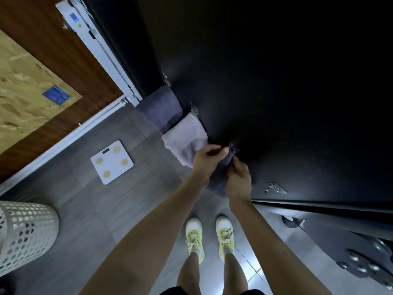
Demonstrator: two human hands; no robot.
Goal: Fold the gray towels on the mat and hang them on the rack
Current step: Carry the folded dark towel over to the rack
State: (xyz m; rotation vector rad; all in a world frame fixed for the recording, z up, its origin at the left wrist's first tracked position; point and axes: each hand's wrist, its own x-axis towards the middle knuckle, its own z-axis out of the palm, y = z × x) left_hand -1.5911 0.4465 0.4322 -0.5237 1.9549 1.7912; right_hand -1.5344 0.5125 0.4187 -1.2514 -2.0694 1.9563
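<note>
A dark grey towel hangs between my two hands in front of a black wall panel. My left hand grips its upper edge, and my right hand pinches the top corner right at a small clear hook on the panel. Two more towels hang further along the panel: a dark grey one and a light grey one, each under its own hook. The lower part of the held towel is hidden behind my right wrist.
A free metal hook sits on the panel to the right of my hands. A white bathroom scale lies on the grey tiled floor. A white perforated basket stands at the left edge. My feet in white-yellow sneakers are below.
</note>
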